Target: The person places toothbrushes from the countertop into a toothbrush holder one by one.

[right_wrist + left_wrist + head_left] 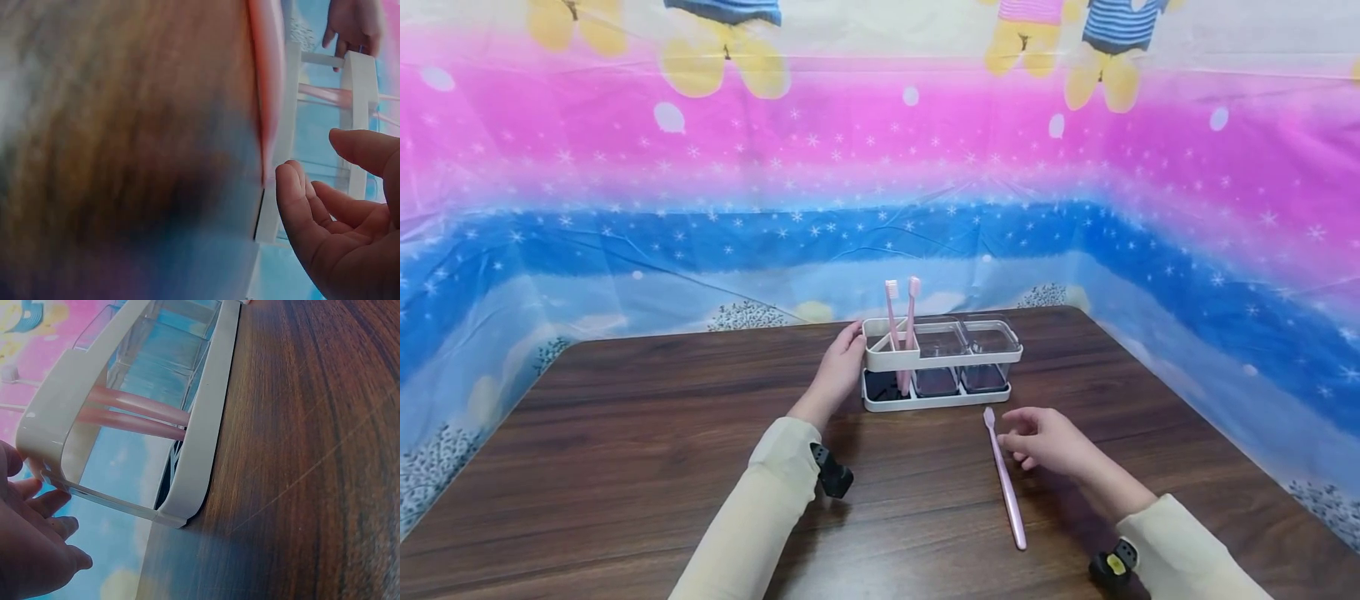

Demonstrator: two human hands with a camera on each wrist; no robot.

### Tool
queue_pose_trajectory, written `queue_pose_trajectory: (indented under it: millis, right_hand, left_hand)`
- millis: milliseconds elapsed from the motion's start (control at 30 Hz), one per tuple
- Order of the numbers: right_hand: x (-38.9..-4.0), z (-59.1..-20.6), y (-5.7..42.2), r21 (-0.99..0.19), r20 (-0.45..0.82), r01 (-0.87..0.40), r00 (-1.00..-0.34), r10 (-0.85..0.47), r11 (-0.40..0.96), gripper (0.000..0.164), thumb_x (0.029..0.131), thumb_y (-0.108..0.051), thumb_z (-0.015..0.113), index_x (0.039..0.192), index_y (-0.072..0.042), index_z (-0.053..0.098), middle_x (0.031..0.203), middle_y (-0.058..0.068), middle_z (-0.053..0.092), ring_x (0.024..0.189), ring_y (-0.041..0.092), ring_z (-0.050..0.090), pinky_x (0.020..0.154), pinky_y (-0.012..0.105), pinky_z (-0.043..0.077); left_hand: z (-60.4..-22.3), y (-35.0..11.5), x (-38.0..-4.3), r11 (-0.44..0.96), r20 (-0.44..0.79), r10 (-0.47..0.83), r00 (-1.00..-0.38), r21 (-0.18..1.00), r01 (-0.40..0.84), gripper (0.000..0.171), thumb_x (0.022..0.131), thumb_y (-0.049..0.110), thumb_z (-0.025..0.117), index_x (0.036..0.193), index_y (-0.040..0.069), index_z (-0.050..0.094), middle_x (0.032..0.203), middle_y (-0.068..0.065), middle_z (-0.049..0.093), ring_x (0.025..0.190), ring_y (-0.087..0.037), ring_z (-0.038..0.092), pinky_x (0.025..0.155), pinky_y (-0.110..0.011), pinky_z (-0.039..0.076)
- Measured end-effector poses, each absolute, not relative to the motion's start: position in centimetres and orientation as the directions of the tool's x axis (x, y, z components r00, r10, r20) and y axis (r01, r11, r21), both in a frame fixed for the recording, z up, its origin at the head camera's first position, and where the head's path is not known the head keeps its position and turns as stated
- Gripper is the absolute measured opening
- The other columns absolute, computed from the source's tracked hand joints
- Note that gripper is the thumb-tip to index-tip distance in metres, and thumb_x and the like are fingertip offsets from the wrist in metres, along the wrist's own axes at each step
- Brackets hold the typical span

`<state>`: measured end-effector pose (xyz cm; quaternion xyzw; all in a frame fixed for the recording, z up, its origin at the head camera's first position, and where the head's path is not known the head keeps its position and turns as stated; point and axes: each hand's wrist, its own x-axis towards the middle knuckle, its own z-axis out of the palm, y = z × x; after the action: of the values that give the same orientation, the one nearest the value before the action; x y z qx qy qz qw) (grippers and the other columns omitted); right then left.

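Observation:
A white two-tier toothbrush holder (891, 361) stands upright on the table, with two pink toothbrushes (912, 292) upright in its left compartment. My left hand (838, 373) is at the holder's left end. In the left wrist view its fingers (51, 501) touch the upper corner without wrapping around it. In front of the holder lies a loose pink toothbrush (1009, 492), its bristle head toward the holder. Just right of that toothbrush is my right hand (1051, 442), fingers loosely bent and thumb apart. Nothing sits between thumb and fingers in the right wrist view.
Two clear cups (988, 336) occupy the holder's middle and right slots. The brown wooden table (625, 467) extends around it. A patterned pink and blue cloth (820, 167) hangs behind and along both sides.

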<state>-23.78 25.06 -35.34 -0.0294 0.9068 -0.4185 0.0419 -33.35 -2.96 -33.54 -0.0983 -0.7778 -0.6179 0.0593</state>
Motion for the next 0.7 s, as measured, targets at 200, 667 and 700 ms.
queue_pose_trajectory:
  millis: [200, 667, 700]
  right_hand:
    - [-23.86, -35.66, 24.54, -0.742, -0.102, 0.012, -0.990, -0.095, 0.671, 0.050, 0.080, -0.016, 0.066, 0.121, 0.006, 0.049, 0.083, 0.009, 0.058, 0.061, 0.013, 0.057, 0.053, 0.028, 0.053]
    - [-24.34, -36.39, 24.14, -0.642, -0.088, -0.009, -0.992, -0.086, 0.767, 0.047, 0.073, -0.012, 0.071, 0.113, 0.008, 0.055, 0.069, 0.006, 0.052, 0.051, 0.012, 0.054, 0.047, 0.026, 0.051]
    - [-24.38, -36.43, 24.05, -0.633, -0.088, -0.006, -0.993, -0.079, 0.774, 0.047, 0.073, -0.012, 0.071, 0.112, 0.008, 0.055, 0.067, 0.006, 0.052, 0.050, 0.012, 0.053, 0.046, 0.025, 0.050]
  left_hand:
    - [-33.49, -3.02, -33.34, 0.215, 0.208, 0.084, -0.975, 0.951, 0.222, 0.043, 0.097, 0.023, 0.033, 0.137, 0.009, 0.035, 0.139, -0.012, 0.038, 0.130, -0.026, 0.032, 0.108, -0.041, 0.026]
    - [-33.37, -2.93, -33.30, 0.213, 0.201, 0.082, -0.976, 0.953, 0.214, 0.042, 0.097, 0.022, 0.033, 0.137, 0.010, 0.036, 0.139, -0.012, 0.039, 0.130, -0.026, 0.032, 0.108, -0.041, 0.026]
    - [-33.40, -2.94, -33.33, 0.214, 0.200, 0.081, -0.976, 0.953, 0.213, 0.042, 0.097, 0.023, 0.033, 0.137, 0.010, 0.036, 0.139, -0.012, 0.039, 0.130, -0.026, 0.032, 0.108, -0.041, 0.026]
